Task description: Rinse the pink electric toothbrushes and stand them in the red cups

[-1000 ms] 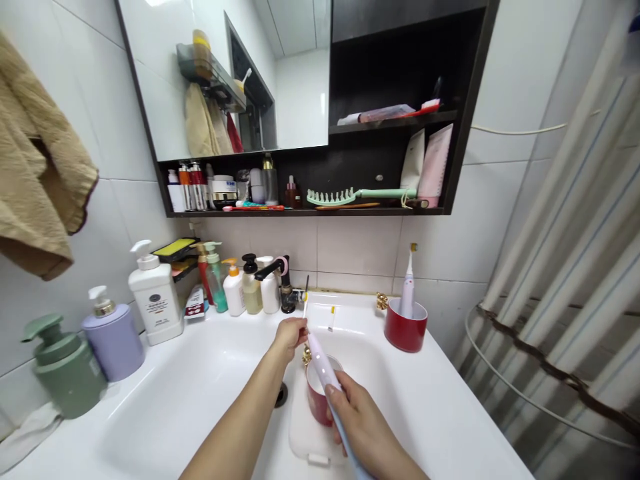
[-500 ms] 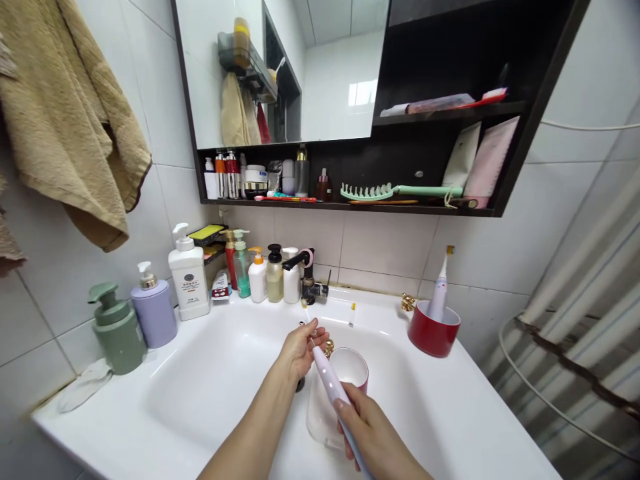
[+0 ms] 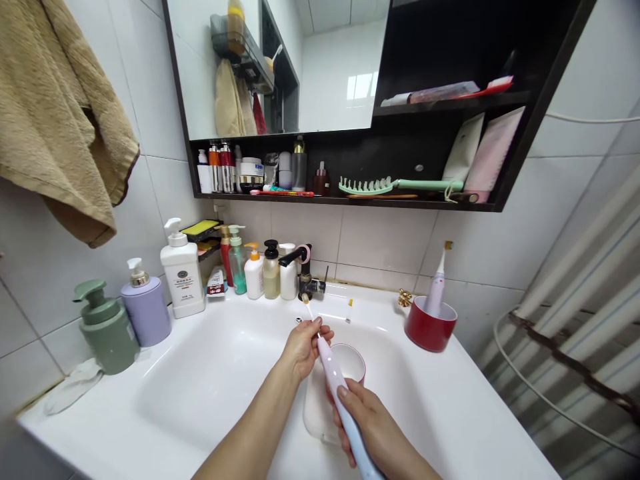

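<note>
Head view shows the left hand (image 3: 303, 347) pinching the slim white brush head with yellowish bristles (image 3: 307, 301) by its neck, while the right hand (image 3: 367, 413) is wrapped around the lower part of the glossy pink-to-blue electric toothbrush handle (image 3: 330, 363). The handle slants over the white ceramic washbasin (image 3: 215, 373), its top at the left hand's fingertips. The brush head appears lined up with the handle; whether it is fully seated cannot be told, and the left hand has yet to let go. Below, a red cup with a white inside (image 3: 349, 360) is partly hidden by the right hand. Beyond, a second small brush head (image 3: 349, 312) lies on the basin's back rim, not joined to any handle, near the black metal faucet (image 3: 306, 273). Further right, a red round cup (image 3: 425, 333) holds a lavender electric toothbrush (image 3: 436, 293), its brush head already fitted.
</note>
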The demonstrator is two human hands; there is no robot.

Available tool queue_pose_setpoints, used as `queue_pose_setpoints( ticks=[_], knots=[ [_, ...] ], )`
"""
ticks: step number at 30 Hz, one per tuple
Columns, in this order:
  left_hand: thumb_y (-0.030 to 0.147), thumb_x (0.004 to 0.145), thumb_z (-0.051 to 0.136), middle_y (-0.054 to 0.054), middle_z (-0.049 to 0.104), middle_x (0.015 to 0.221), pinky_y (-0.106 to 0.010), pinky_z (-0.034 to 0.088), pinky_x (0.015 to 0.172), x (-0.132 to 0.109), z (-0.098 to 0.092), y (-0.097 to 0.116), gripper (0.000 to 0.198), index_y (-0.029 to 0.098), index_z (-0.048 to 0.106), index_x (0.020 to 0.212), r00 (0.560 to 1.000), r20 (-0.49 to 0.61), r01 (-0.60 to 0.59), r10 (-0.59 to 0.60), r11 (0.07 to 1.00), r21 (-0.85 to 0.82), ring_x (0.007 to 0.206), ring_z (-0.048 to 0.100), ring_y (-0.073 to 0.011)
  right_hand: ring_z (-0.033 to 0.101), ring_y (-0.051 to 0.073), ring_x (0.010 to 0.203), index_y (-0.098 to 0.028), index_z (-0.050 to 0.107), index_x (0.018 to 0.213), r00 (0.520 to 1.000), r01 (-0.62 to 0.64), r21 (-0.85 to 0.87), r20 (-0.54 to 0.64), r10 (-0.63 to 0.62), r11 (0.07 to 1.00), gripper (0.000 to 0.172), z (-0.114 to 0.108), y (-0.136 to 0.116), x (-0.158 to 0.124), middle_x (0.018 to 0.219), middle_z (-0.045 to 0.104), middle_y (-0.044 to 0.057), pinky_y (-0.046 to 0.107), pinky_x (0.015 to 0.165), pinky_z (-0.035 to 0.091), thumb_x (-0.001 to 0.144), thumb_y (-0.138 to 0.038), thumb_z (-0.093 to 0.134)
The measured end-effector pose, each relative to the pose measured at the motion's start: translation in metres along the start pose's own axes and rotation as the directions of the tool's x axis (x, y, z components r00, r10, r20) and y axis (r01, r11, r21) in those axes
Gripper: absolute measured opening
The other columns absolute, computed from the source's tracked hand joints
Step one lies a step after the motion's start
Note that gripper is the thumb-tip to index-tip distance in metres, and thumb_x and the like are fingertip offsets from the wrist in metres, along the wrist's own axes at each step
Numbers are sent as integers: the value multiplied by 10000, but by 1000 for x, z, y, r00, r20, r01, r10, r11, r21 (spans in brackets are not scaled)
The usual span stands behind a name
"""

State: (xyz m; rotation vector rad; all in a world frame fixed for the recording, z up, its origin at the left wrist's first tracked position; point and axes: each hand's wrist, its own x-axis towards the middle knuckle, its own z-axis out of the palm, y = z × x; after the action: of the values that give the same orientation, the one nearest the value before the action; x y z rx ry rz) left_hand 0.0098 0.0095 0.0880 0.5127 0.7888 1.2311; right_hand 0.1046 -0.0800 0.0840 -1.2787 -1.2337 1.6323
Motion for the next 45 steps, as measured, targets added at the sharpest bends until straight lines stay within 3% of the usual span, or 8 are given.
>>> queue_pose_setpoints(
  ticks=[8, 14, 19, 32, 45],
  knots=[
    [213, 650, 489, -11, 529, 530, -217, 402, 517, -2, 4, -4, 107, 129, 437, 608, 999, 51, -19, 15, 998, 64, 488, 532, -98, 370, 37, 326, -191, 340, 728, 998, 40, -12, -48, -41, 999, 239, -2, 11, 7, 527, 403, -58, 162, 284, 279, 677, -424, 348],
    [225, 671, 460, -10, 524, 522, -208, 391, 505, -6, 6, -3, 112, 126, 433, 626, 998, 61, 30, -31, 999, 19, 484, 529, -96, 362, 35, 320, -187, 324, 667, 1000, 28, 110, 1, -29, 994, 247, 1, 9, 6, 530, 405, -55, 172, 282, 295, 685, -434, 325],
    [255, 666, 464, -11, 522, 521, -214, 386, 504, -7, 7, -4, 137, 128, 434, 624, 995, 102, 11, -14, 1000, 27, 480, 522, -97, 357, 40, 323, -191, 342, 725, 996, 35, 16, -88, -34, 999, 219, 2, 10, 6, 511, 394, -60, 164, 278, 267, 676, -404, 359],
    [325, 647, 467, -46, 551, 664, -251, 374, 597, -5, 4, -3, 200, 129, 473, 610, 993, 115, -36, 26, 996, 84, 586, 508, -105, 369, 35, 345, -187, 349, 711, 997, 76, 40, -31, -74, 996, 221, 1, 8, 3, 536, 399, -56, 168, 306, 290, 697, -407, 334],
    [328, 627, 472, -33, 555, 658, -253, 355, 607, -12, 8, -6, 193, 136, 464, 620, 991, 130, -21, 0, 987, 161, 619, 496, -112, 366, 41, 333, -184, 356, 770, 993, 85, 66, -91, -79, 994, 250, 1, 5, 2, 514, 407, -57, 169, 295, 299, 678, -417, 365]
  ],
)
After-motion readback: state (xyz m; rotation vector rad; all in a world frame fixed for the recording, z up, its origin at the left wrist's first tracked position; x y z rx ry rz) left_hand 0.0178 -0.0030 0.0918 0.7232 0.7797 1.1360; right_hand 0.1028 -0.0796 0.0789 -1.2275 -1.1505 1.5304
